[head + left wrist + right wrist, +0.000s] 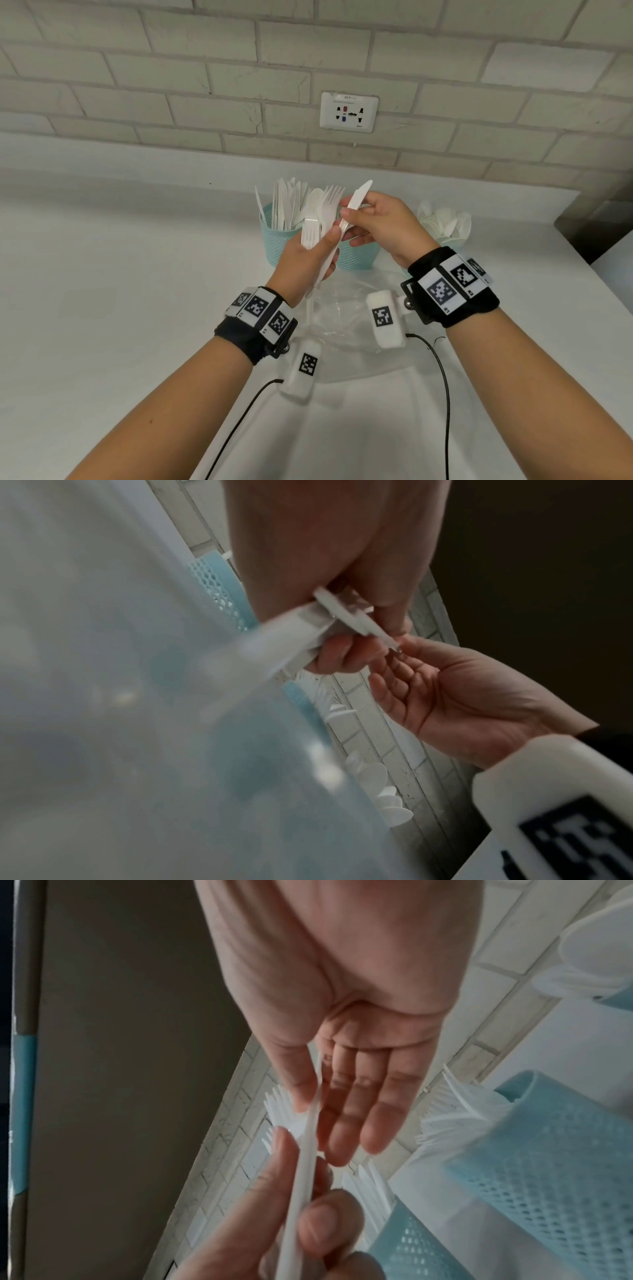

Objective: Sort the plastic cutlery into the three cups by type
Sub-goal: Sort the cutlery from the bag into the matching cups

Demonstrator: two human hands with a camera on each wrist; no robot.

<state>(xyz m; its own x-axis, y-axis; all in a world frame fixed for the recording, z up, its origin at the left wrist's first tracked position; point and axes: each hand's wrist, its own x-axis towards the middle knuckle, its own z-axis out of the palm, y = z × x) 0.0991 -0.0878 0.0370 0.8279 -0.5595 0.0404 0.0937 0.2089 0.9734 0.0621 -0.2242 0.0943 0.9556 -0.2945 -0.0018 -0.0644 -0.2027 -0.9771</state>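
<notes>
My left hand (308,253) grips a bundle of white plastic cutlery (320,212), forks and a spoon, heads up. My right hand (363,219) pinches a white knife (358,197) between thumb and fingers; its blade points up and right, and its handle runs down into the left hand's grip. In the right wrist view the knife (304,1150) passes edge-on between my right thumb and fingers and the left hand's fingers (329,1218). Three teal mesh cups stand behind: the left cup (274,243) holds knives, the middle cup (356,257) is mostly hidden, the right cup (445,222) holds spoons.
A clear plastic bag (342,318) lies crumpled on the white counter (137,274) under my wrists. A brick wall with a socket plate (348,112) rises close behind the cups. The counter's right edge (603,260) drops off near a dark surface.
</notes>
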